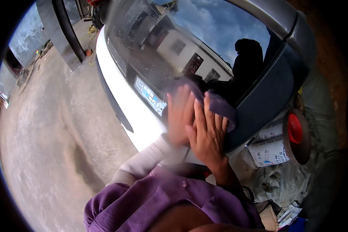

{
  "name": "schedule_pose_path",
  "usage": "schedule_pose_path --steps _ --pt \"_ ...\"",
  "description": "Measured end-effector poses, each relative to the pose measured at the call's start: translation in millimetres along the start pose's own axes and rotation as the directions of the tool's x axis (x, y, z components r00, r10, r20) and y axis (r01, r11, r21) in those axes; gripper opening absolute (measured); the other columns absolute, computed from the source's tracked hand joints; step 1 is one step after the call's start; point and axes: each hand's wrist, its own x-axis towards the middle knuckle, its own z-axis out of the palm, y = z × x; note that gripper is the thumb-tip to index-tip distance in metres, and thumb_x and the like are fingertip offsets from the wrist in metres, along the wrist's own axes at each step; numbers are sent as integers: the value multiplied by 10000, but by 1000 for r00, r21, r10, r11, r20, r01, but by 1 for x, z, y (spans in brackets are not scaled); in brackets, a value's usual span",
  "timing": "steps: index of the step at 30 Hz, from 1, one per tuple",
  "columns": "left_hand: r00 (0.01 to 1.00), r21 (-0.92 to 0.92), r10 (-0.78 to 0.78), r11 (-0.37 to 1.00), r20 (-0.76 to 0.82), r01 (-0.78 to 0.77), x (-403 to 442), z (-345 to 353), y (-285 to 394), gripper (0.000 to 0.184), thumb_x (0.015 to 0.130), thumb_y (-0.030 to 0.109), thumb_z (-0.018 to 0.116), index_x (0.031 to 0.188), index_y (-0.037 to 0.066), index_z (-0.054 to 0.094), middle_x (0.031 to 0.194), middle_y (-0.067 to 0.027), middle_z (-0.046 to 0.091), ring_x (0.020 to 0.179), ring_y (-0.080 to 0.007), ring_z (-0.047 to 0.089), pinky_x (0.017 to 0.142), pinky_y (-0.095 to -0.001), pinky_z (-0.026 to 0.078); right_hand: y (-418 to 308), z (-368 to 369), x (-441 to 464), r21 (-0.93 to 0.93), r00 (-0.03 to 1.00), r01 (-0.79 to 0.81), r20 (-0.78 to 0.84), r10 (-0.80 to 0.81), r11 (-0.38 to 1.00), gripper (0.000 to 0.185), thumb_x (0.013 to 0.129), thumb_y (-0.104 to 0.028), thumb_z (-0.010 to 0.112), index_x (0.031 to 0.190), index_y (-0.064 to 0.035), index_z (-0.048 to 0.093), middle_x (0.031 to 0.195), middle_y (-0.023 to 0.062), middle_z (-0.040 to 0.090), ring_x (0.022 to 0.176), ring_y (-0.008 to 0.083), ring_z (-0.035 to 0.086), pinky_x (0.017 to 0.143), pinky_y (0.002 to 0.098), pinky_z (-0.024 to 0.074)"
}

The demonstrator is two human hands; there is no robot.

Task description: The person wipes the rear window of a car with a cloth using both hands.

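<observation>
A dark purple cloth lies against the rear window of a white car, near the window's lower corner. My left hand is flat on the cloth, fingers stretched out and partly blurred. Beside it, my right hand also presses on the cloth, with its fingers extended and slightly apart. The two hands touch or nearly touch at the fingers; I cannot tell which. Left of my left hand, a blue and white sticker with a square code is on the glass. Part of the cloth is hidden under my hands.
A printed white bucket and a red round object are at the right, above crumpled clear plastic. Concrete floor spreads to the left, with a pillar farther back. The window reflects a building and sky.
</observation>
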Motion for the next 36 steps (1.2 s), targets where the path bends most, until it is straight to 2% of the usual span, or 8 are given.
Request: schedule_pose_path --steps 4,12,15,21,26,31,33,36 --pt "992 -12 125 992 -33 -126 54 -12 -9 614 941 388 561 1456 58 502 1550 -252 384 1474 -435 301 1176 -627 140 9 -14 33 -83 995 -33 -94 25 996 623 1030 -424 410 1513 -31 407 1591 216 342 1189 398 502 1018 514 316" --pt "949 0 258 965 -184 -262 128 -27 -20 592 945 391 566 1415 34 529 1543 -195 428 1417 -392 403 1132 -624 252 12 -20 83 -301 960 -124 -279 37 945 629 1007 -409 462 1520 -50 405 1594 202 338 1201 385 475 1057 524 290" --pt "970 -53 157 984 -183 -169 117 -24 -17 637 901 299 655 1445 18 478 1560 -203 408 1471 -382 344 1187 -580 195 9 -19 80 -290 972 -101 -232 33 952 642 993 -411 483 1518 -50 408 1593 202 339 1184 382 480 1036 519 303" --pt "988 -96 -34 995 -152 20 48 -11 -19 555 959 315 558 1418 11 499 1538 -207 420 1446 -421 350 1163 -640 174 -7 14 40 -223 994 -50 -105 27 974 722 937 -470 543 1515 -55 426 1567 176 393 1341 356 434 1084 504 281" --pt "994 -61 -93 994 -65 89 38 -12 -15 587 974 414 499 1451 73 471 1530 -213 394 1429 -443 339 1133 -661 208 -17 24 24 -6 994 -67 -84 66 998 673 938 -355 574 1511 -37 422 1548 239 385 1342 401 420 1106 544 248" --pt "988 15 150 988 18 -151 80 -28 -35 587 960 424 485 1406 44 514 1534 -260 386 1443 -458 324 1114 -690 209 -9 0 60 -85 992 -37 -122 26 996 651 982 -369 514 1517 -16 399 1567 281 339 1290 462 444 1083 564 269" --pt "969 51 246 968 10 -246 109 -34 -45 639 924 388 597 1465 66 491 1592 -251 311 1480 -439 280 1166 -625 191 -7 -11 81 -108 990 -85 -124 71 991 664 973 -372 526 1515 -11 398 1561 271 347 1190 446 475 1068 544 293" --pt "906 -57 339 930 -252 -364 163 -31 -60 570 917 433 567 1334 44 562 1514 -214 451 1376 -392 451 1098 -561 323 4 -14 111 -245 967 -43 -254 -22 968 663 959 -353 564 1504 -9 410 1544 247 377 1158 421 485 1074 537 302"
